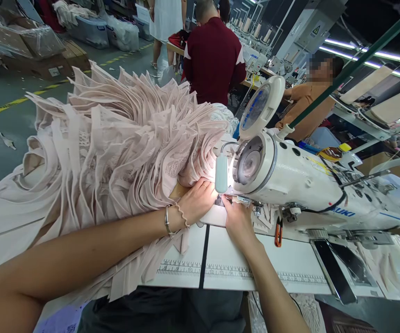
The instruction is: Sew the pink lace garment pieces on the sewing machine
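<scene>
My left hand [198,200] is closed on pale pink fabric [214,215] beside the needle area of a white sewing machine [300,180]. A big pile of pale pink lace-trimmed garments [116,152] rises behind my left forearm and spills over the table's left side. Right of the needle, my right hand [239,222] pinches the edge of the same fabric, thumb toward the needle. Its other fingers are partly hidden beneath the machine head. A lamp with a pale green cover [221,174] lights the spot brightly, and glare hides the stitching point.
Orange thread snips [278,232] stand by the machine base. A phone [335,273] lies at the table's front right, beyond the printed ruler [231,273]. A round magnifier-like cover [260,108] tilts up from the machine. Several people sit or stand farther back, one in a dark red top [214,60].
</scene>
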